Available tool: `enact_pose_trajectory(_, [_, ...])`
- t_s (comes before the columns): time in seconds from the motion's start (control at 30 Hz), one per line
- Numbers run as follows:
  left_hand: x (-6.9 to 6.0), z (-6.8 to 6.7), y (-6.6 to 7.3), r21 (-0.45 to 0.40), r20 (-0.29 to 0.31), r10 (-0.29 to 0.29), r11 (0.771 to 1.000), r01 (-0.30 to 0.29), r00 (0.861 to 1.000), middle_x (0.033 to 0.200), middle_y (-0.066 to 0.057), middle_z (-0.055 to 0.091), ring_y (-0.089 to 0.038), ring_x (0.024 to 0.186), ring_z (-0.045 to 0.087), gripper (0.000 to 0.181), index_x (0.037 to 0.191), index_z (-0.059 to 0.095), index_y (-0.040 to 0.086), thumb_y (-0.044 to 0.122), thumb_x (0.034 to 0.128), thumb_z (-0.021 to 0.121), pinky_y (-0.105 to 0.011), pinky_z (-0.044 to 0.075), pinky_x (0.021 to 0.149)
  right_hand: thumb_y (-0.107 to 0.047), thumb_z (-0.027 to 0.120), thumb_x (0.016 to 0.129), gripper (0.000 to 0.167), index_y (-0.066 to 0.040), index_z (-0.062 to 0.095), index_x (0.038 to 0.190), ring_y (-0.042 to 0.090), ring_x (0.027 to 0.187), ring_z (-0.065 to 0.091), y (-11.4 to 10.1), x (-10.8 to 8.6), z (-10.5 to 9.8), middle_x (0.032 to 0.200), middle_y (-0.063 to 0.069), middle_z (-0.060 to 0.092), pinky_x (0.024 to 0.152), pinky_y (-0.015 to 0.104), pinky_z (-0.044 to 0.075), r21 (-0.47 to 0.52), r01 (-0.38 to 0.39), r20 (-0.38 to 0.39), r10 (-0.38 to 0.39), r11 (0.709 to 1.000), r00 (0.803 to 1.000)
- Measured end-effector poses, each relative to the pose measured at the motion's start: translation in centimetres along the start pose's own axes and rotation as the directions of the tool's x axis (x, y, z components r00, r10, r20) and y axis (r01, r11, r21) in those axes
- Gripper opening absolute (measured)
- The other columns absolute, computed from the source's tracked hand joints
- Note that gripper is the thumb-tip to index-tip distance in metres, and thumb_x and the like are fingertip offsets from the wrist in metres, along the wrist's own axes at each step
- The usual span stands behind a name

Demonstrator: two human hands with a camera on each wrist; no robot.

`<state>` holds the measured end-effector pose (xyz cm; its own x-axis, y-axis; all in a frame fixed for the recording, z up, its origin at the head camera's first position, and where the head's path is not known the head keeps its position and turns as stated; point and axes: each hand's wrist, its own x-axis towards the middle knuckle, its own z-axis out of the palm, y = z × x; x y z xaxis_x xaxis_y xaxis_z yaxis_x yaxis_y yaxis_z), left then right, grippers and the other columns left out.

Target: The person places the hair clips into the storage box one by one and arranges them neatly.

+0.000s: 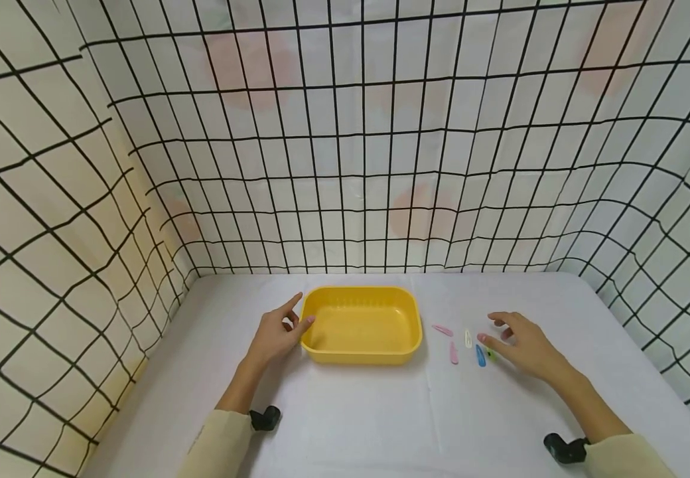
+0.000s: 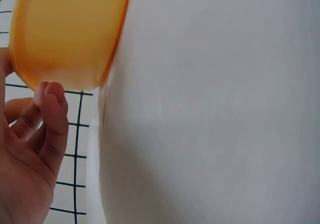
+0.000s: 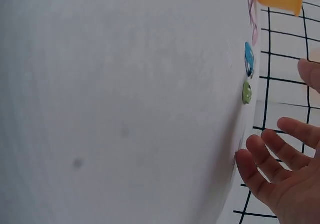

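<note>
At the left of the frame, slightly below the middle, the left hand [image 1: 278,332] is at the near end of the yellow tray [image 1: 357,359]. Its thumb lies over the rim and its index finger stretches along the outside; whether this pinches the tray or only rests against it, I cannot tell. In the left wrist view, other fingers bend close to the tray's end wall. The tray sits upright on the white cloth [image 1: 345,425], just below the centre of the frame, with the black mesh [image 1: 364,85] standing behind. No clip shows inside it.

Right of the tray, in the lower right of the frame, five clips lie loose: an upper pink clip [image 1: 442,330] close to the tray, a lower pink clip [image 1: 454,353], a cream clip [image 1: 468,338], a blue clip [image 1: 480,356] and a green clip [image 3: 247,93], partly covered by the thumb in the head view.

Furthest right, the right hand [image 1: 524,345] hovers above the green clip, thumb and fingers spread wide, holding nothing. Anything beneath its palm is hidden.

Judging from this, the handling of the clips looks hardly begun: the tray is in place, and all five visible clips remain to be picked up.
</note>
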<state>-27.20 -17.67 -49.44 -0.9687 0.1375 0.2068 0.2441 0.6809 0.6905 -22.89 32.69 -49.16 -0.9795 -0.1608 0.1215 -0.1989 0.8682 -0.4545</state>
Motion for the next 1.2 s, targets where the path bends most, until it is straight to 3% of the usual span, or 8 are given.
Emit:
enact_pose_trajectory(0.17, [-0.1,0.3,0.3,-0.069,-0.026,0.034,0.997,-0.036,0.999,0.072,0.0,0.056,-0.009,0.057,0.047,0.056,0.149,0.055,0.01,0.028,0.0986,0.069,-0.019,0.038,0.053,-0.047,0.07,0.094,0.065,0.002,0.061,0.135,0.026,0.097,0.06,-0.2,-0.2,0.2,0.113,0.016,0.067,0.079,0.04,0.051,0.015,-0.003,-0.022,0.003,1.0,1.0])
enact_pose_trajectory(0.57, [-0.5,0.8,0.3,-0.147,-0.047,-0.033,0.989,0.026,0.998,0.063,0.001,0.051,-0.011,0.055,0.047,0.052,0.149,0.055,0.011,0.021,0.0995,0.065,-0.02,0.039,0.05,-0.038,0.075,0.092,0.045,0.001,0.072,0.114,0.017,0.081,0.053,0.6,-0.7,1.4,0.088,0.001,0.063,0.068,0.025,0.045,0.056,-0.06,-0.013,0.061,0.997,0.998])
enact_pose_trajectory(0.83, [-0.8,1.1,0.5,-0.189,-0.059,-0.078,0.98,0.066,0.995,0.059,0.002,0.048,-0.01,0.052,0.043,0.052,0.149,0.057,0.012,0.018,0.098,0.065,-0.021,0.036,0.048,-0.026,0.078,0.089,0.029,-0.002,0.075,0.104,0.014,0.075,0.051,1.0,-1.3,1.6,0.081,-0.001,0.061,0.063,0.023,0.041,0.062,-0.083,-0.021,0.084,0.995,0.996])
enact_pose_trajectory(1.2, [-1.0,1.3,0.5,-0.217,-0.063,-0.101,0.972,0.085,0.993,0.057,0.003,0.049,-0.01,0.048,0.039,0.051,0.148,0.058,0.016,0.019,0.098,0.065,-0.021,0.034,0.046,-0.024,0.079,0.089,0.026,-0.002,0.076,0.1,0.014,0.072,0.053,0.8,-1.3,1.4,0.078,-0.003,0.065,0.061,0.024,0.042,0.058,-0.099,-0.001,0.099,0.993,0.995])
